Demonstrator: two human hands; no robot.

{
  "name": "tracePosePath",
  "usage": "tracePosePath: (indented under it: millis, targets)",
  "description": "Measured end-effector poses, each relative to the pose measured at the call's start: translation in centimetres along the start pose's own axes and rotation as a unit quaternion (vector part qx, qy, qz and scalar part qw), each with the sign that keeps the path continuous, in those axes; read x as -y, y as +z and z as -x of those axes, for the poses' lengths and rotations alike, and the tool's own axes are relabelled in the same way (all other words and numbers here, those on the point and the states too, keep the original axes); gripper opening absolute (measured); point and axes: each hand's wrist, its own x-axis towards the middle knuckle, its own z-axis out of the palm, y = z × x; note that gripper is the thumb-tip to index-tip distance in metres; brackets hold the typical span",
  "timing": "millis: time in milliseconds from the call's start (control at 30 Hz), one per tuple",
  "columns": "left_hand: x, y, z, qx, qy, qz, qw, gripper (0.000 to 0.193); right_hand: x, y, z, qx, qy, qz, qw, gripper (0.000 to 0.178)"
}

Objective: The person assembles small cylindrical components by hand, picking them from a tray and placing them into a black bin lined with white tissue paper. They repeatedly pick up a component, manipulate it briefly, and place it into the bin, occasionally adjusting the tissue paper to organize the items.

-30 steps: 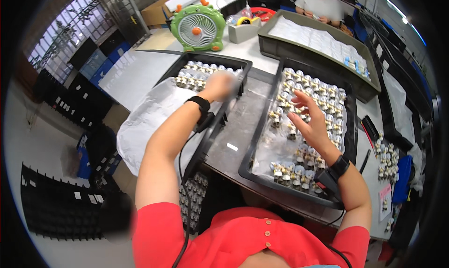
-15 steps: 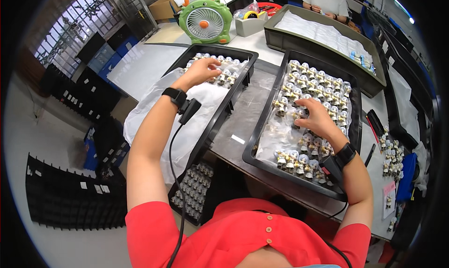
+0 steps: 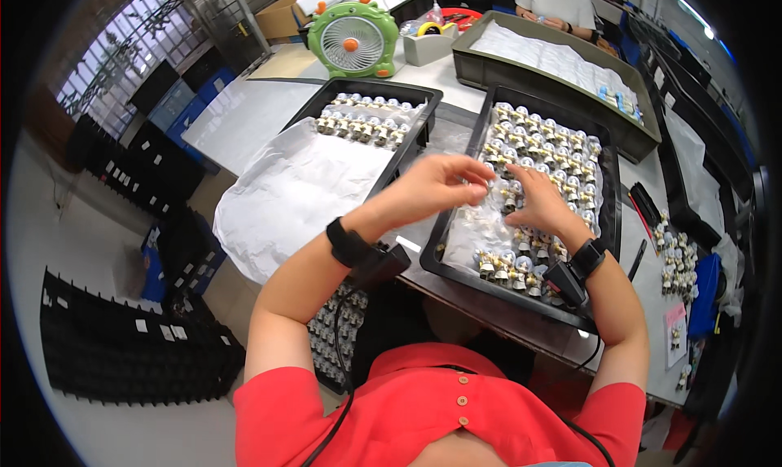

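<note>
Figurines (image 3: 362,129): rows filled only the left tray's (image 3: 421,133) upper end, white sheet (image 3: 309,182) below; many more occupied the right tray (image 3: 481,282), right of centre. Your left hand (image 3: 432,192) curved its fingers, hold unclear; your right hand (image 3: 544,206) had fingers spread.

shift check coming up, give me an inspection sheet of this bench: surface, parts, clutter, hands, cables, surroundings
Surface: white table bearing left tray and right tray
Parts: figurines in rows in both trays
Clutter: fan, yellow tape
Hands: left hand over right tray's left edge, grip unclear; right hand over right tray, thumb and fingers apart
Cables: black cable over red shirt
Surroundings: co-worker beyond olive bin
</note>
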Motion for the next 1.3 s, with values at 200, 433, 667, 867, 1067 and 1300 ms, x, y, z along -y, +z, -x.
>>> tracePosePath:
  millis: [200,433,667,867,1067,1300]
  targets:
    - [-2.0,-2.9,6.0,-0.109,-0.05,-0.18,0.976,0.032,-2.0,0.6,-0.1,0.001,-0.014,-0.023,1.0,0.091]
    - [4.5,-12.1,25.3,-0.693,-0.039,-0.309,0.65,0.055,-0.1,0.2,0.1,0.035,-0.005,-0.046,0.998,0.086]
    - [5.5,-8.1,31.0,-0.565,-0.163,0.204,0.783,0.034,-0.4,0.6,0.0,0.013,-0.019,-0.059,0.998,0.079]
    - [0.4,-9.9,25.2,-0.495,-0.067,0.134,0.856,0.016,-0.1,0.6,0.2,-0.001,-0.007,-0.054,0.999,0.074]
    - [-4.1,-16.2,17.3,-0.389,-0.035,0.154,0.907,0.021,0.1,0.6,0.1,0.001,0.001,-0.038,0.999,0.073]
    - [-5.4,-21.9,2.6,-0.359,0.069,0.076,0.928,0.021,0.5,0.4,-0.1,0.004,-0.006,-0.046,0.999,0.071]
